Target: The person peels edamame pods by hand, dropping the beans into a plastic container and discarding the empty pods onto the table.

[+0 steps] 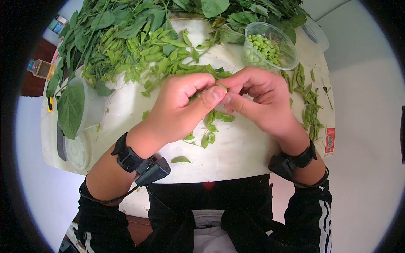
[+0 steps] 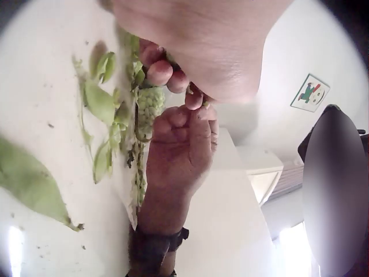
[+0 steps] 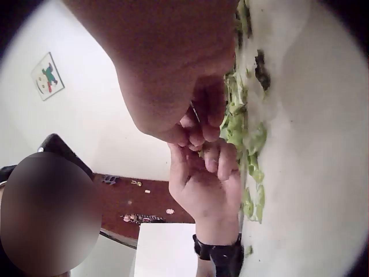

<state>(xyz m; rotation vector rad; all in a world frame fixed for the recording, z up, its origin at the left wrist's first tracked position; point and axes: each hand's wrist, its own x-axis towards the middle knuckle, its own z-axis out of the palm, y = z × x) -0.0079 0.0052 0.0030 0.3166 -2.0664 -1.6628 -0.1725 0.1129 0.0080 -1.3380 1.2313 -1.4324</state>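
Observation:
Both hands meet over the middle of the table in the head view. A small green soybean pod (image 1: 222,87) shows between their fingertips. My left hand (image 1: 177,103) pinches it with thumb and forefinger, its other fingers curled in. My right hand (image 1: 268,99) pinches the pod's other side with thumb and fingers; in the left wrist view the thumb and fingertips come together at it. Most of the pod is hidden by the fingers. Below the hands lie several loose pods (image 1: 205,140), and one single pod (image 1: 181,160) lies nearer the table's front edge.
A clear plastic bowl (image 1: 294,63) holding shelled green beans (image 1: 265,47) stands beyond the right hand. Leafy stalks (image 1: 114,21) and a heap of pods (image 1: 152,52) cover the back. More pods (image 1: 311,105) lie at right. A clear tub (image 1: 93,103) and lid (image 1: 77,152) stand left.

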